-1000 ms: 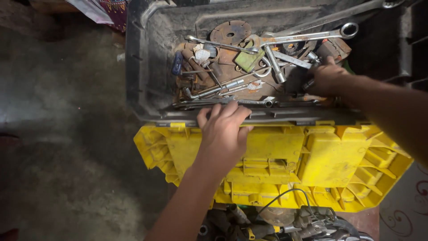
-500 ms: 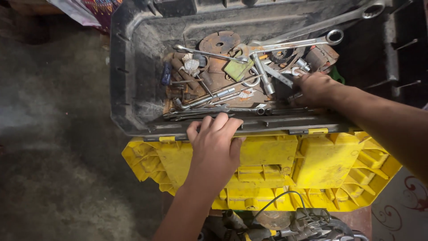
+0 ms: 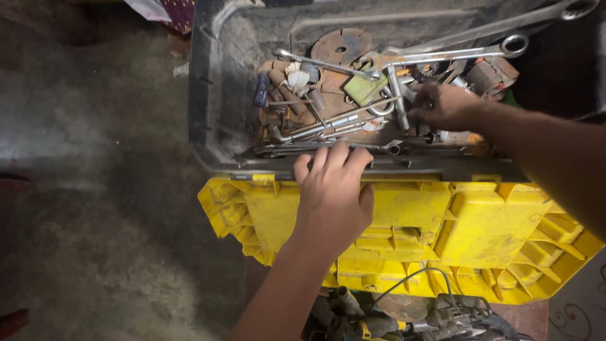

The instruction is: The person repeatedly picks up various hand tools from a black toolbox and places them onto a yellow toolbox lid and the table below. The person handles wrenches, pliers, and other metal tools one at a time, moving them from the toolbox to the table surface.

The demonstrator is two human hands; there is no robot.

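A black toolbox tray [image 3: 218, 95] holds a heap of rusty tools: several spanners, a long ring spanner [image 3: 454, 53], a socket wrench [image 3: 398, 98], a rusty cutting disc [image 3: 341, 45] and a green padlock [image 3: 365, 88]. Its yellow lid [image 3: 480, 233] lies folded open toward me. My left hand [image 3: 333, 189] rests flat on the tray's near rim, fingers hooked over the edge. My right hand [image 3: 442, 106] reaches into the tool heap, fingers curled among small metal parts; what it grips is hidden.
A dusty concrete floor [image 3: 95, 189] lies to the left. Below the lid, a second pile of tools and a cable [image 3: 404, 312] shows at the bottom edge. Patterned cloth [image 3: 170, 9] lies at the top left.
My right hand has moved left, deeper into the middle of the tool heap. My left hand stays on the tray's rim. The view has shifted slightly.
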